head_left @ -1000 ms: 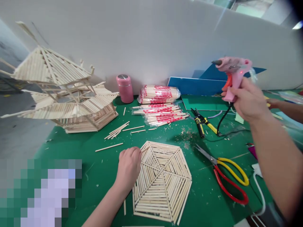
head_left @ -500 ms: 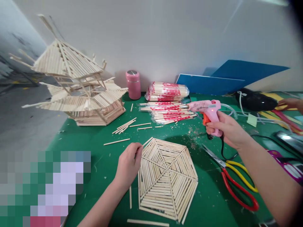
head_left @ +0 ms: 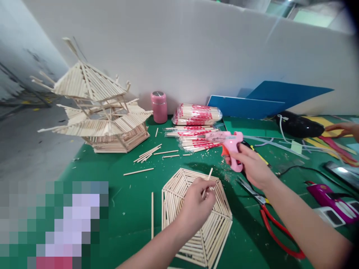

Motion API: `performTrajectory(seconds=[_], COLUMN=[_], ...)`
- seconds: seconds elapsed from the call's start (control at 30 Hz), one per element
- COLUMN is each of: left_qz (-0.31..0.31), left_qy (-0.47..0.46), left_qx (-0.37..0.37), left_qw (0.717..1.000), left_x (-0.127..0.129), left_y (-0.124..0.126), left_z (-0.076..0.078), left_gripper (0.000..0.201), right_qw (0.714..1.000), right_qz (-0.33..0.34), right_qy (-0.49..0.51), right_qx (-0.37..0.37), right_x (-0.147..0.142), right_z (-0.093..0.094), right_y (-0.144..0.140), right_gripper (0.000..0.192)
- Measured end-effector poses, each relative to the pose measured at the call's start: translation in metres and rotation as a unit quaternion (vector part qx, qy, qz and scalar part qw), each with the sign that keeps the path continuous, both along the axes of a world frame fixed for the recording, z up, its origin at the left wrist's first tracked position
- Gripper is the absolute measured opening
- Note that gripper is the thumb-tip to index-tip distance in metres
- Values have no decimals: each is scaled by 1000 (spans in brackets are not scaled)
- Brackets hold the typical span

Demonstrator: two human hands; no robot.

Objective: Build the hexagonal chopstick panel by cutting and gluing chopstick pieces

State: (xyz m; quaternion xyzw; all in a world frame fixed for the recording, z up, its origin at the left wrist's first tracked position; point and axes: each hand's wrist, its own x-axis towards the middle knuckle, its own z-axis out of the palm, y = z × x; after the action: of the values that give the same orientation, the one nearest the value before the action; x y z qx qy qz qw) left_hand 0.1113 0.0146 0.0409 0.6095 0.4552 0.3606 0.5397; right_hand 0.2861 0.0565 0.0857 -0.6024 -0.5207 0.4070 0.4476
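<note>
My left hand (head_left: 198, 203) pinches a short wooden stick (head_left: 210, 174) above a flat, many-sided panel (head_left: 215, 233) built from wooden sticks in a web pattern. Part of the panel is hidden under that hand and forearm. To the right, my right hand (head_left: 252, 162) is closed round the handle of a pink hot glue gun (head_left: 231, 144), whose nozzle points left over the wrapped sticks. Scissors (head_left: 262, 201) with red and yellow handles lie below my right hand, partly covered by the forearm. A loose stick (head_left: 152, 215) rests left of the panel.
A stick-built pagoda (head_left: 95, 119) stands at the back left, beside a pink flask (head_left: 159, 107). Bundled sticks in red and clear wrapping (head_left: 196, 114) lie behind. Blue boards (head_left: 252, 104) lean on the wall. A co-worker's hand (head_left: 343, 129) reaches in at the right, near a black object (head_left: 303, 125).
My left hand has moved right from the panel's upper left edge and lifted the stick over the panel. The glue gun in my right hand has come left and lower.
</note>
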Motion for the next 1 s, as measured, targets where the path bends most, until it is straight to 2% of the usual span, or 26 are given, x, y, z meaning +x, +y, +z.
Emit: performTrajectory(seconds=[0.13,0.23,0.4,0.5,0.6,0.63,0.7,0.77,0.87,1.0], left_qz=[19,19,45,49,48,49,50,50,43,30], left_qy=[-116,-189,-168,-135,-105,-96,-79,-68,-58,-34], left_qx=[-44,-72,-49,-24,-5,0,11,18,30,69], left_qw=[992,979,984,989,993,994,996,996,997,997], left_x=[24,31,30,25,20,19,17,16,15,14], left_y=[13,16,14,15,19,20,20,20,19,20], left_z=[2,1,-3,-3,-2,-1,1,4,12,24], left_gripper=[24,25,20,16,13,12,13,12,10,10], right_qw=[994,990,993,999,998,994,959,929,899,886], right_qz=[78,102,89,33,-56,-93,-156,-172,-174,-156], right_qy=[71,92,79,39,-21,-58,-236,-326,-403,-436], right_qx=[-17,-20,-14,9,33,30,-6,-21,2,29], right_x=[-29,-43,-50,-32,7,22,51,72,86,88], right_z=[1,-2,-8,-9,-22,-30,-51,-74,-99,-106], right_y=[-4,-9,-16,-27,-50,-61,-87,-113,-144,-155], right_gripper=[28,30,27,29,32,31,30,31,32,34])
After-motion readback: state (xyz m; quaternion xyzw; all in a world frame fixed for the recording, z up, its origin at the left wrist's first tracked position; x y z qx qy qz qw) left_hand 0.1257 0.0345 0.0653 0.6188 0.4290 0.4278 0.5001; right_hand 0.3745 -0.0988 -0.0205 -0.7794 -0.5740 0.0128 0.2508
